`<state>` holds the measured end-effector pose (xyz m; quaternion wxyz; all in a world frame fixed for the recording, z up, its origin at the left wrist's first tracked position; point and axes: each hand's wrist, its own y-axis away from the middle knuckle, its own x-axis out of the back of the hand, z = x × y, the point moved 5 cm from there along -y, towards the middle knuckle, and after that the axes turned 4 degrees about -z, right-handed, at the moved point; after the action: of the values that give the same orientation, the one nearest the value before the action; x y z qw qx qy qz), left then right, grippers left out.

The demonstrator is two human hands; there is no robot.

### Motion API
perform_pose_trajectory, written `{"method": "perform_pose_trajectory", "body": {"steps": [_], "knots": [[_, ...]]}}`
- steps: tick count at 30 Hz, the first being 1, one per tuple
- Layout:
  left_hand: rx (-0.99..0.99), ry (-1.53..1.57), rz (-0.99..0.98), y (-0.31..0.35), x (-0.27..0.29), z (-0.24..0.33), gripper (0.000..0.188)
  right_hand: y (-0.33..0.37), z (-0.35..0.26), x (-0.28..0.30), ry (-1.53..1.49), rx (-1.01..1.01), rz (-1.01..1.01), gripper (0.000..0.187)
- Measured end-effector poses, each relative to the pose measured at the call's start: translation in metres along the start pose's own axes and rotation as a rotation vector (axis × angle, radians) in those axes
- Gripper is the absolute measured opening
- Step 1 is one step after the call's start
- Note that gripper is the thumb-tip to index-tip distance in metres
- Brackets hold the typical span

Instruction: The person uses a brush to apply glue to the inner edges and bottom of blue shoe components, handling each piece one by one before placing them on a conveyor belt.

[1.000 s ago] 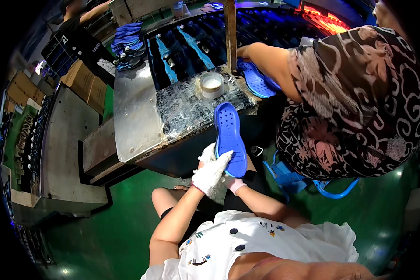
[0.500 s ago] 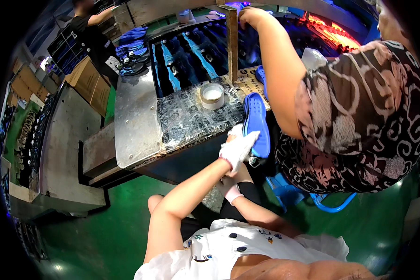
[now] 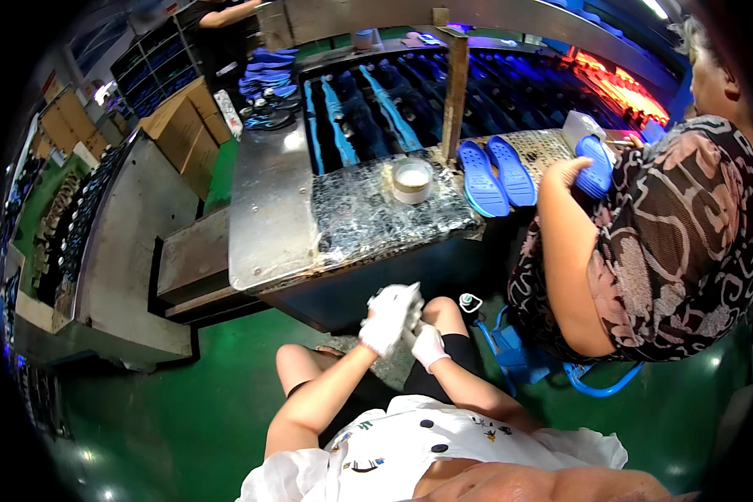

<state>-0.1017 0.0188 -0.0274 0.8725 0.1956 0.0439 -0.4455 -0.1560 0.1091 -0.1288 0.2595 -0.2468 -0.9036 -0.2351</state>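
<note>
My left hand (image 3: 391,320), in a white glove, is over my lap, its fingers loosely extended and no object visible in them. Touching it from the right is my right hand (image 3: 428,346), also gloved, with curled fingers partly hidden behind the left; what they hold, if anything, is hidden. Beyond them, on the bench edge, two blue shoe soles lie side by side, a left sole (image 3: 483,182) and a right sole (image 3: 512,172). A round tub of white paste (image 3: 412,180) stands on the marbled bench top (image 3: 360,222).
At right sits a co-worker in a patterned top (image 3: 669,226), holding another blue sole (image 3: 594,169). A conveyor (image 3: 376,109) with dark and blue pieces runs behind a wooden post (image 3: 455,92). Stacked blue pieces (image 3: 268,75) lie at left; a blue stool (image 3: 523,360) stands right.
My left hand has let go of the blue sole and drawn back to my right hand. That sole now lies on the bench. The co-worker's arm has come down, with a sole in hand.
</note>
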Motion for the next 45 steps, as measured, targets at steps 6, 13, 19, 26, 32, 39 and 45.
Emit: {"method": "perform_pose_trajectory", "body": {"steps": [6, 13, 19, 26, 32, 39, 45], "knots": [[0.285, -0.007, 0.544, 0.103, 0.129, -0.108, 0.038, 0.006, -0.007, -0.003, -0.24, 0.274, 0.092, 0.02], [0.375, -0.24, 0.383, 0.083, 0.142, -0.145, 0.038, 0.042, -0.13, 0.062, -0.318, 0.771, 0.329, 0.022], [0.55, -0.469, 0.122, 0.051, 0.148, -0.208, 0.047, -0.028, -0.184, 0.173, -0.06, 0.997, 0.781, 0.022], [0.51, -0.321, 0.254, 0.052, 0.168, -0.205, 0.038, -0.097, -0.192, 0.195, 0.326, 0.826, 0.778, 0.03], [0.377, -0.802, 0.178, 0.056, 0.169, -0.189, 0.044, -0.108, -0.184, 0.182, 0.469, 0.852, 0.781, 0.037], [0.321, -1.015, 0.084, 0.055, 0.158, -0.184, 0.04, -0.1, -0.166, 0.178, 0.514, 0.804, 0.762, 0.059], [0.424, -0.675, 0.194, 0.057, 0.159, -0.186, 0.036, -0.049, -0.157, 0.188, 0.198, 0.919, 0.96, 0.055]]}}
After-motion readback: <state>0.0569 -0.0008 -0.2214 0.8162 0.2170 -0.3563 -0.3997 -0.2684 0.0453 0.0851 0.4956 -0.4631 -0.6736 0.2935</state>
